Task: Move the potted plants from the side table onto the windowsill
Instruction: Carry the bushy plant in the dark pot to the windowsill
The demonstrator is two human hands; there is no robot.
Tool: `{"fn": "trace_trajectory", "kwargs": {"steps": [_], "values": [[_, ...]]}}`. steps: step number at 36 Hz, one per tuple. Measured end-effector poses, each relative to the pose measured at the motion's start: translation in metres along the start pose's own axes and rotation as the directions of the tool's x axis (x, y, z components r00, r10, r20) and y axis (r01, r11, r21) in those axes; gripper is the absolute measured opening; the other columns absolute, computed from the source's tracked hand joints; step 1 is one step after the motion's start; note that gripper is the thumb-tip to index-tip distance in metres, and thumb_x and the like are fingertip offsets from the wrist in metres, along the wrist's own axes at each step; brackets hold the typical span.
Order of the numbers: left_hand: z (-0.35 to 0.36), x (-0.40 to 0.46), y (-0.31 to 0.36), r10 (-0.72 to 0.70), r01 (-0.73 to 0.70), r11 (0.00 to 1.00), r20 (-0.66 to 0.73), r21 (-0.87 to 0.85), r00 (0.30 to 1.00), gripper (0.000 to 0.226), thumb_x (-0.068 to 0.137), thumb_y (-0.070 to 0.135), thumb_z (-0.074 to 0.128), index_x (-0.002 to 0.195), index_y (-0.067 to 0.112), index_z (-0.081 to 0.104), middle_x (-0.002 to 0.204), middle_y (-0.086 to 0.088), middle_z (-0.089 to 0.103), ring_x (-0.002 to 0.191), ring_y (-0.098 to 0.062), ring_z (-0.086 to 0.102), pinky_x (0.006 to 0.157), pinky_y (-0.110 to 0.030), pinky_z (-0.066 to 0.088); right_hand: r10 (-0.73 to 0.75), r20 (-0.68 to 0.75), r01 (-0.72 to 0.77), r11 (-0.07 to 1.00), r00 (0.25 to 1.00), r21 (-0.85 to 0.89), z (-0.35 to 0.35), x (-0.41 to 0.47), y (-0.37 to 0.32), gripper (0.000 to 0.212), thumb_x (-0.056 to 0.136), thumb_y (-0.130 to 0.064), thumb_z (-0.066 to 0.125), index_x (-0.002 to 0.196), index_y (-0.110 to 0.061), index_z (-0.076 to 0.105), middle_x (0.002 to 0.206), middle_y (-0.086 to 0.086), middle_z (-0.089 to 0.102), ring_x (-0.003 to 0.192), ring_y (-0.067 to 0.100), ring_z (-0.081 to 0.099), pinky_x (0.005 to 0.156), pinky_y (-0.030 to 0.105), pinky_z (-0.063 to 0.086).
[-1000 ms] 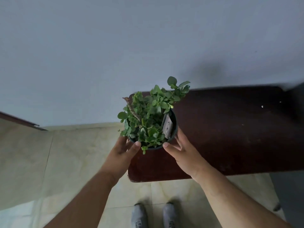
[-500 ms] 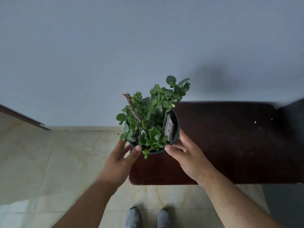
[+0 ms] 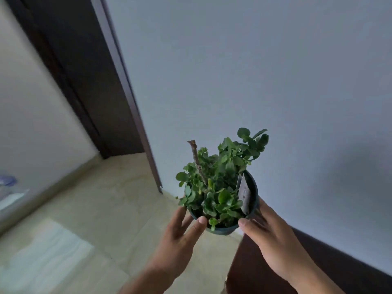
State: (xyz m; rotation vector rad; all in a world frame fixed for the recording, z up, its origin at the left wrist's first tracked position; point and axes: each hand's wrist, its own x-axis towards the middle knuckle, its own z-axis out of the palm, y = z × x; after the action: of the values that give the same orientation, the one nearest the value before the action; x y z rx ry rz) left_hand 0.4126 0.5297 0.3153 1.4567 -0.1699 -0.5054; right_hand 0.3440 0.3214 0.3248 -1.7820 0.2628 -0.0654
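Note:
A potted plant (image 3: 220,187) with small round green leaves, one bare brown stem and a white label stands in a dark green pot (image 3: 253,187). I hold it in the air with both hands. My left hand (image 3: 180,236) grips the pot's left side, thumb on the rim. My right hand (image 3: 273,236) grips the right side, thumb at the front rim. The pot hangs over the floor, just past the left end of the dark brown side table (image 3: 265,272) at the lower right. No windowsill is in view.
A pale grey wall (image 3: 254,71) fills the background. A dark brown door frame (image 3: 91,92) runs down the left into a doorway. Beige tiled floor (image 3: 84,219) lies below, with a bright patch of light at the lower left.
The pot has risen off the side table and moved left past its end. The view has swung left and tilted, bringing the door frame into sight. Both hands keep their grip.

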Motion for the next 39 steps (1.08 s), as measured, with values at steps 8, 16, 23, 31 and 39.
{"fn": "trace_trajectory", "kwargs": {"steps": [8,16,23,31,39], "values": [[-0.104,-0.048,0.049,0.079,-0.103,0.991,-0.257,-0.081,0.963,0.042,0.069,0.045,0.085,0.104,0.059,0.067,0.125,0.008,0.071,0.122,-0.009,0.062,0.087,-0.023,0.055,-0.097,0.202,0.103,0.995,0.975,-0.017,0.101,0.035,-0.072,0.059,0.097,-0.022,0.068,0.147,-0.045,0.046,0.143,-0.027,0.058,0.135,-0.005,0.049,0.117,0.042,0.04],[-0.245,-0.09,0.059,0.122,-0.178,0.98,-0.445,-0.086,0.887,0.053,0.077,0.029,0.071,0.127,0.039,0.055,0.123,0.006,0.072,0.115,-0.004,0.065,0.078,-0.016,0.056,-0.157,0.383,0.155,0.987,0.911,0.035,0.253,0.065,-0.123,0.059,0.095,-0.011,0.068,0.143,-0.04,0.052,0.134,-0.028,0.064,0.13,-0.009,0.054,0.108,0.023,0.047],[-0.39,-0.133,0.052,0.139,-0.217,0.974,-0.594,-0.063,0.793,0.042,0.088,0.02,0.07,0.117,0.047,0.057,0.14,-0.001,0.057,0.121,-0.005,0.059,0.074,-0.013,0.055,-0.173,0.522,0.15,0.985,0.835,0.088,0.412,0.083,-0.152,0.054,0.092,-0.023,0.07,0.142,-0.038,0.053,0.136,-0.023,0.065,0.131,-0.004,0.054,0.102,0.016,0.048],[-0.507,-0.182,0.063,0.141,-0.215,0.976,-0.72,-0.012,0.679,0.038,0.079,0.044,0.078,0.11,0.062,0.064,0.136,0.008,0.062,0.126,-0.008,0.059,0.083,-0.019,0.055,-0.142,0.652,0.121,0.99,0.744,0.077,0.552,0.091,-0.19,0.062,0.086,-0.034,0.067,0.146,-0.035,0.052,0.14,-0.02,0.063,0.133,-0.001,0.054,0.116,0.039,0.04],[-0.591,-0.186,0.062,0.136,-0.247,0.969,-0.791,-0.021,0.597,0.041,0.084,0.034,0.076,0.123,0.042,0.064,0.141,-0.001,0.057,0.121,-0.003,0.062,0.077,-0.015,0.055,-0.132,0.756,0.086,0.991,0.641,0.1,0.656,0.135,-0.199,0.046,0.1,-0.009,0.059,0.142,-0.028,0.058,0.137,-0.014,0.067,0.13,0.005,0.058,0.111,0.033,0.043]]}}
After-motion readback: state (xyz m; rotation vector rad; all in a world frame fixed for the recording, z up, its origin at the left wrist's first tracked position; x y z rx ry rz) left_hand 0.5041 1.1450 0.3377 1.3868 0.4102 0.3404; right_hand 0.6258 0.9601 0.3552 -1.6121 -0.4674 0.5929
